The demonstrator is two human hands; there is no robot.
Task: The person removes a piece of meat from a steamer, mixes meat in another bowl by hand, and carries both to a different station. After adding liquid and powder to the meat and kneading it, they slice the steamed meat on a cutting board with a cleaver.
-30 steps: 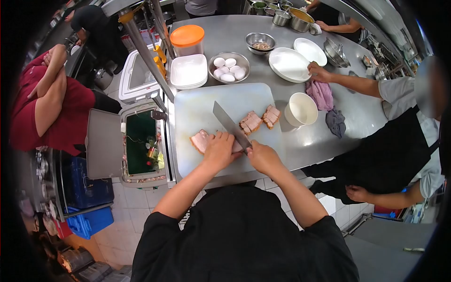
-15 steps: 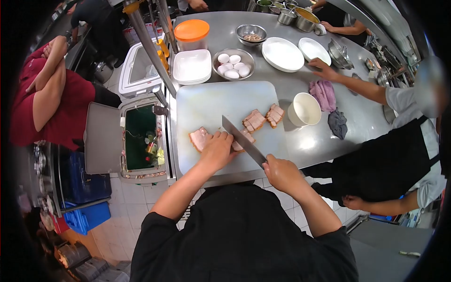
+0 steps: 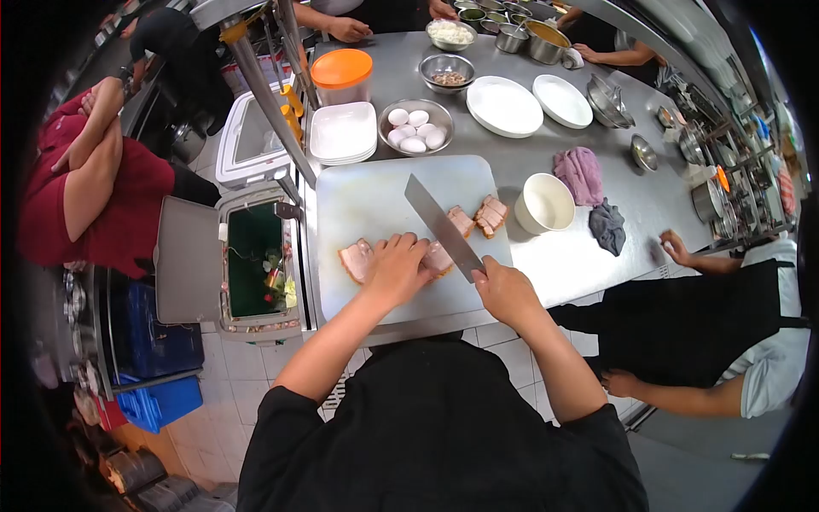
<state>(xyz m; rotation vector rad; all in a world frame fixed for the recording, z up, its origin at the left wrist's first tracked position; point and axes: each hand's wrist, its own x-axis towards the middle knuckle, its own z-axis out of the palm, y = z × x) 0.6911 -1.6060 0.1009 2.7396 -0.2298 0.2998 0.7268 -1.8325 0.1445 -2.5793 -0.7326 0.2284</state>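
My right hand [image 3: 510, 293] is wrapped round the handle of a wide-bladed kitchen knife [image 3: 444, 226]. Its blade slants up and to the left over the white cutting board [image 3: 358, 192]. Fingers bent, my left hand [image 3: 397, 271] presses on pork belly. One pork belly piece [image 3: 354, 260] shows left of that hand, and another pork belly piece [image 3: 438, 258] shows between it and the blade. Further right lie cut pork belly [image 3: 461, 220], partly behind the blade, and a sliced pork belly chunk [image 3: 490, 216] at the board's edge.
Right of the board stand a white tub [image 3: 544, 205] and crumpled cloths [image 3: 580, 175]. Behind it are stacked white dishes [image 3: 343, 132], a bowl of eggs [image 3: 416, 128] and white plates [image 3: 503, 107]. An open bin [image 3: 256, 247] is at left. A co-worker [image 3: 691, 320] stands right.
The knife has shifted slightly left, its tip further from me. My left hand stays on the meat. The co-worker at right has drawn a hand back from the plates; a small metal bowl now shows there.
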